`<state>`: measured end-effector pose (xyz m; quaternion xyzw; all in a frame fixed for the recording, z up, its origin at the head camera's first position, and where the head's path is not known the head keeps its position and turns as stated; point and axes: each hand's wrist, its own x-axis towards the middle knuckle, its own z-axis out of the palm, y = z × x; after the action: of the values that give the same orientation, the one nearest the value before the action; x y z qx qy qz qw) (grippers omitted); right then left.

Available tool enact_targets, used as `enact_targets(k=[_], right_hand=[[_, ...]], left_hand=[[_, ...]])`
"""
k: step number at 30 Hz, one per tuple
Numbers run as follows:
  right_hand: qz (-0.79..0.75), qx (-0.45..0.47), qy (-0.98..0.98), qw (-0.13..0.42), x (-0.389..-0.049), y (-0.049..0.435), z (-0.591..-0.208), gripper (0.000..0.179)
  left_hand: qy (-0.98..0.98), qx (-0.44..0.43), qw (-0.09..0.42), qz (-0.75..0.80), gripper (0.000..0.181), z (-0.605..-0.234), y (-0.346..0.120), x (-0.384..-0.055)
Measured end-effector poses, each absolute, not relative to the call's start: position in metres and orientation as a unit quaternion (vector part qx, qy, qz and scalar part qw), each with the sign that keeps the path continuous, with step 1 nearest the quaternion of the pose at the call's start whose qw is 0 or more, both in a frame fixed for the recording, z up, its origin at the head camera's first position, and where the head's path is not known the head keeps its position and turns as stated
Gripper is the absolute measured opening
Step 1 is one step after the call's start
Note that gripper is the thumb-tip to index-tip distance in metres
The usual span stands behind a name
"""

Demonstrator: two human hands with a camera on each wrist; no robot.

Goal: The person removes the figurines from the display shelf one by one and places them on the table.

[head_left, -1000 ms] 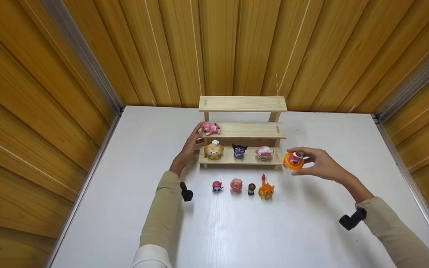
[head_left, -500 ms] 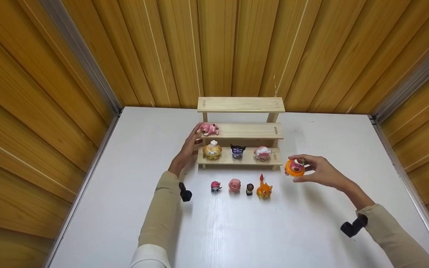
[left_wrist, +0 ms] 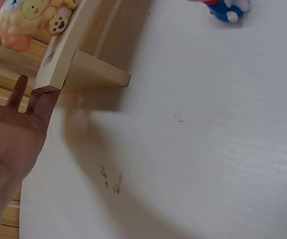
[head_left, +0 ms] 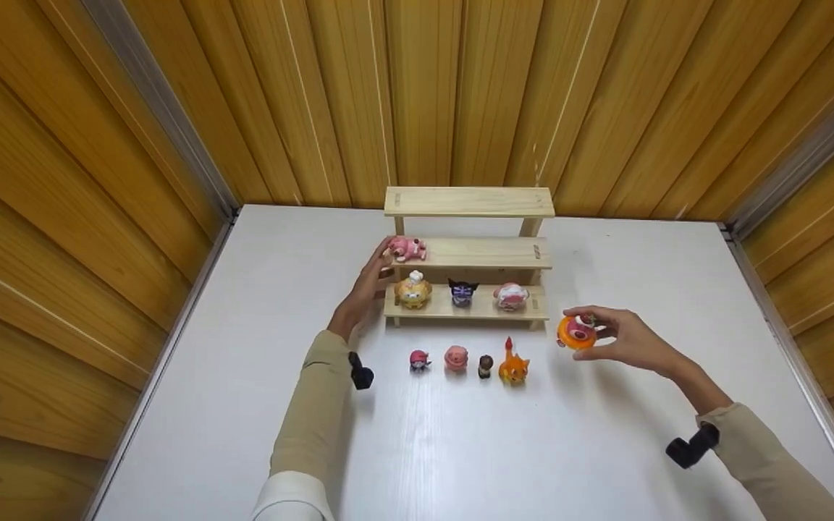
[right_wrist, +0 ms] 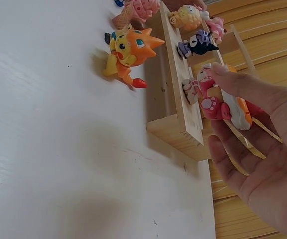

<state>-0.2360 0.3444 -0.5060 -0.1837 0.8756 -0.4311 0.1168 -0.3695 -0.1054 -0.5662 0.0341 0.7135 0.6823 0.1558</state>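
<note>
My right hand [head_left: 627, 336] pinches a pink bear figurine [head_left: 576, 331] with an orange ring-like part between thumb and fingers. It hangs over the table, right of a three-tier wooden shelf [head_left: 468, 202]. In the right wrist view, the figurine [right_wrist: 214, 102] shows its pink legs and paw pad. My left hand [head_left: 363, 293] lies against the shelf's left end, fingers extended beside a pink figurine [head_left: 407, 249] lying on the middle tier. In the left wrist view, some fingers of this hand [left_wrist: 9, 139] pass behind the lower plank's end [left_wrist: 51, 79].
The bottom tier carries a yellow figurine with a white hat [head_left: 414, 291], a dark-eared purple one [head_left: 462, 293] and a pink-and-white one [head_left: 510, 297]. Several small figurines stand before the shelf, including an orange one [head_left: 514, 369] and a round pink one [head_left: 456, 359]. Wood-look panels surround the white table [head_left: 431, 449].
My right hand, still holding the pink bear figurine, has moved a little nearer to me and slightly right, away from the shelf. My left hand stays at the shelf's left end.
</note>
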Motion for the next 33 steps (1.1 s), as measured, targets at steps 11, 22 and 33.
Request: enact_targets(k=[11,22,33], right_hand=[[-0.426,-0.181,0.876,0.138,-0.233,0.344,-0.516,0.066],[-0.439,-0.202,0.864,0.143,-0.227,0.338,-0.537,0.065],[-0.451,-0.214,0.854,0.146,-0.217,0.333,-0.563,0.062]], left_hand=[[0.723,0.038,0.159,0.671,0.058,-0.565,-0.105,-0.367],[0.718,0.025,0.159,0.677,0.059,-0.564,-0.109,-0.373],[0.716,0.035,0.161,0.678,0.059,-0.567,-0.109,-0.371]])
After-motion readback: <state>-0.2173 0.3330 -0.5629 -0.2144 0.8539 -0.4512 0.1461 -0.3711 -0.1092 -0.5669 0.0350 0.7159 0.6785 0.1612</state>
